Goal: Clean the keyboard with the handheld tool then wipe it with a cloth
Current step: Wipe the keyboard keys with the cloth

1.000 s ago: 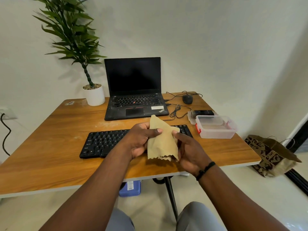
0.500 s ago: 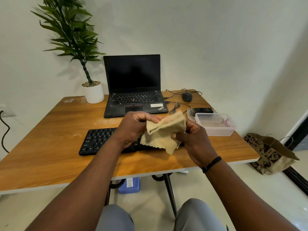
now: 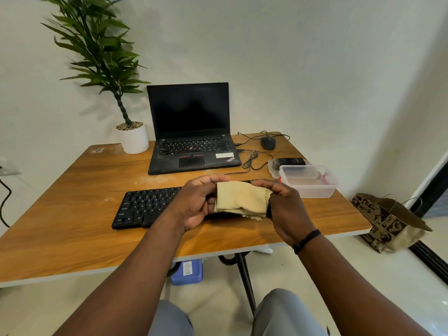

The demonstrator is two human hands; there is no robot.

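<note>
Your left hand [image 3: 197, 204] and right hand [image 3: 283, 207] pinch the folded tan cloth [image 3: 241, 198] into a pad above the black keyboard [image 3: 145, 206], near the desk's [image 3: 72, 214] front edge, ready to wipe.

Both hands [image 3: 242, 204] grip folded cloth [image 3: 241, 198] – above kbd [image 3: 145, 207].

An open black laptop [image 3: 191, 132] is sitting at the back of the wooden desk [image 3: 72, 190], screen dark. Left of the laptop a potted plant [image 3: 131, 137] is standing; right of it a mouse [image 3: 268, 142] is lying, and nearer, a clear plastic container [image 3: 308, 181]. A paper bag [image 3: 390, 221] is slumping on the floor, right of the desk.
</note>
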